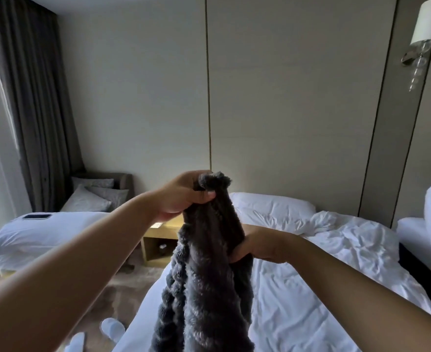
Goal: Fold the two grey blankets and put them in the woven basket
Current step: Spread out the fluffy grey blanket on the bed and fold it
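Blanket [209,275] above bed [311,275], nightstand [156,240] left of bed

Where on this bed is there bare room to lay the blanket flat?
The smooth sheet right of the blanket, nearer than the pillow, is free. Toward the far right it is crowded with rumpled bedding. The left bed is bare beside the phone.

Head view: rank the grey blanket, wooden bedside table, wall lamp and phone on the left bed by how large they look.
1. grey blanket, also nearest the camera.
2. wall lamp and bedside table look alike; the table is partly hidden by the blanket, so unranked.
3. phone, smallest.
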